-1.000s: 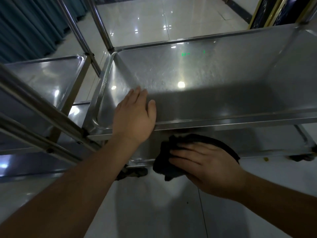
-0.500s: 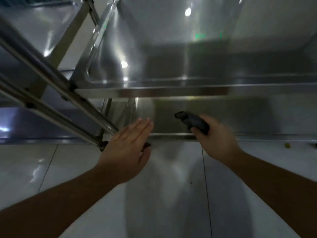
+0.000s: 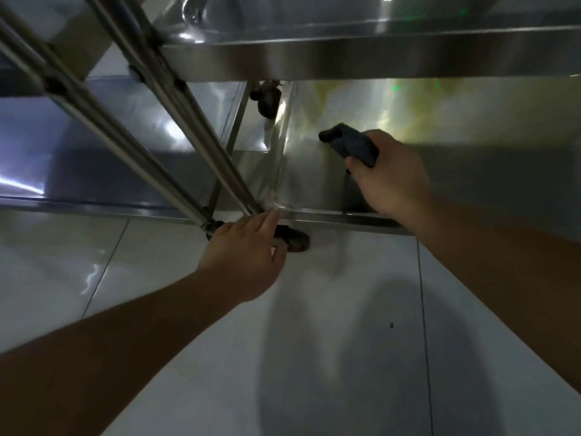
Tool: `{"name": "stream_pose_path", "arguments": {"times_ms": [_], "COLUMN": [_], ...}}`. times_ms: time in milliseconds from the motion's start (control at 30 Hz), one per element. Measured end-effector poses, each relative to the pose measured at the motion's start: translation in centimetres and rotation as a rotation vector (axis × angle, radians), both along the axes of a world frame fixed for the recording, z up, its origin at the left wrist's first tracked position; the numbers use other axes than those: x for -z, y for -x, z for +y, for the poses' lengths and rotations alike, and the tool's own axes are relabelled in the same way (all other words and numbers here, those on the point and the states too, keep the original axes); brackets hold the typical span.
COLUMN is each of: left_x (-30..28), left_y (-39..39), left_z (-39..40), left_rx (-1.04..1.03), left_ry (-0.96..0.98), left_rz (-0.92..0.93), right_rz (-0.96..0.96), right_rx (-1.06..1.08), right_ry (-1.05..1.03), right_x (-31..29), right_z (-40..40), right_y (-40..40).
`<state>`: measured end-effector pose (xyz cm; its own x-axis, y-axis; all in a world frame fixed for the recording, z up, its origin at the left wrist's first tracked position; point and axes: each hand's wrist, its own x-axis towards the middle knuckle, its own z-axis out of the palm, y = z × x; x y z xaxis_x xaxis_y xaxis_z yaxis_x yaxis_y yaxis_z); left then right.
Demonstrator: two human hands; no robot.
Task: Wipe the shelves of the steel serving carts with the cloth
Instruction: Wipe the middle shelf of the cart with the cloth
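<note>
Your right hand [image 3: 393, 180], right of centre in the frame, has its fingers curled round one dark cloth [image 3: 352, 146], bunched into a wad that sticks out up and to the left of your fist; the cloth sits over the bottom shelf [image 3: 314, 171] of the nearer steel cart, though whether it touches the steel you cannot tell from here; your left hand [image 3: 248, 256], at centre frame, holds nothing, its fingers straight and together, their tips at the shelf's front left corner beside a dark caster wheel [image 3: 295, 240]. Two carts show: the nearer one fills the upper right, its upper shelf [image 3: 345, 55] crossing the top of the frame; the second cart's shelf [image 3: 110, 146] lies at left. A second caster [image 3: 267, 99] shows at upper centre; slanted steel posts [image 3: 176, 127] run from the upper left towards your left hand; pale glossy floor tiles [image 3: 345, 357] fill the lower frame. The cloth looks dark grey, soft and crumpled.
</note>
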<state>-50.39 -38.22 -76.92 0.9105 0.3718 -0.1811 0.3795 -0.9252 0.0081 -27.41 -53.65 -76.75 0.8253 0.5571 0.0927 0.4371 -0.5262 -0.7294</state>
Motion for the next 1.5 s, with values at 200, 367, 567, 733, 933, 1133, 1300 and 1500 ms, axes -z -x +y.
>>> {"name": "stream_pose_path", "arguments": {"times_ms": [200,367,567,733,933,1133,1300,1500], "left_x": [0.0,0.7,2.2,1.8,2.0,2.6,2.6,2.8], "left_y": [0.5,0.2,-0.5,-2.7,-6.2,-6.4,-6.7,-6.6], "left_z": [2.0,3.9,5.1,6.5,5.6,5.7,5.3,5.6], "left_rx": [-0.067,-0.254,-0.436,-0.474,-0.536,-0.533,-0.526,-0.46], "left_ry": [0.054,0.319,0.393,0.744,1.18,1.224,1.244,1.261], "left_rz": [-0.078,-0.192,-0.316,-0.748,-0.96,-0.995,-1.047,-1.05], "right_rz": [0.011,-0.036,0.019,-0.136,-0.228,-0.184,-0.116,-0.197], "right_rx": [0.01,-0.039,-0.334,-0.62,-0.617,-0.263,-0.134,-0.621], "right_ry": [-0.009,-0.031,0.173,0.391,0.5,0.56,0.549,0.426], "right_x": [0.4,1.0,3.7,6.1,6.0,6.4,5.6,6.1], "right_z": [5.3,10.4,14.7,12.4,3.5,3.5,13.7,12.2], "right_y": [0.6,1.1,2.4,4.7,3.3,-2.8,-4.0,3.1]}}
